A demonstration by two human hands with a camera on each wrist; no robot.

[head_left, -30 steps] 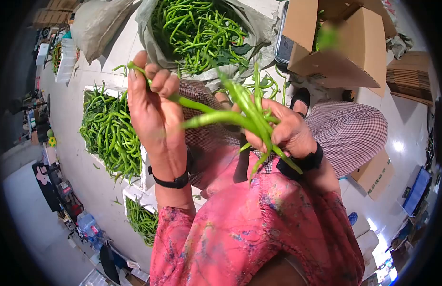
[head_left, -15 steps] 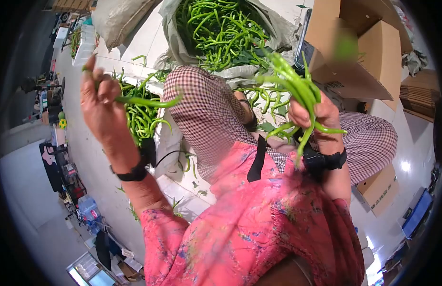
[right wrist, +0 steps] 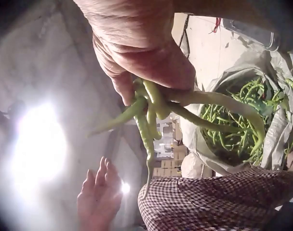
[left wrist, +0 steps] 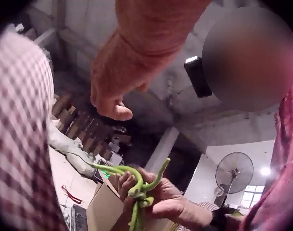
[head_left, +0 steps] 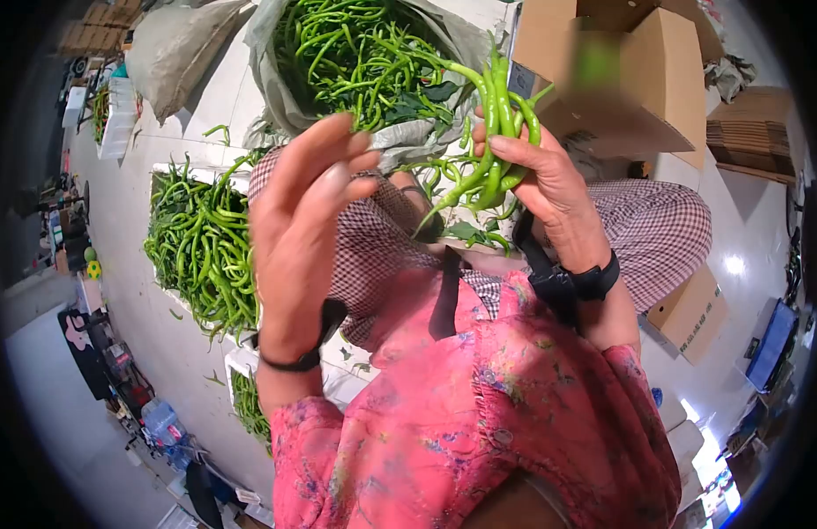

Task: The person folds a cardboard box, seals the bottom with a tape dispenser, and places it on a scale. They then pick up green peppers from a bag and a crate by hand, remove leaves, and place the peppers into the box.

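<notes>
My right hand (head_left: 556, 189) grips a bunch of long green chili peppers (head_left: 495, 132), thumb across them, tips fanning out at both ends. In the right wrist view the peppers (right wrist: 153, 103) hang out below the curled palm. Left of the bunch, my left hand (head_left: 302, 229) is raised with loosely bent fingers and holds nothing. The right wrist view shows that left hand (right wrist: 99, 197) apart from the bunch, fingers extended. Beyond both hands stands a pale sack (head_left: 260, 66) full of green chili peppers. Heaped peppers (head_left: 201, 247) fill a white box at the left.
An open cardboard box (head_left: 620, 119) stands at the far right, partly blurred. Loose peppers and leaves (head_left: 470, 231) lie on the floor between the checkered legs. A second white box with peppers (head_left: 249, 406) is lower left, and a full sack (head_left: 175, 57) sits at the back left.
My left hand held a pepper, carried it left over the white box of peppers, and is now back near the middle without it. The right hand keeps its bunch, now raised upright.
</notes>
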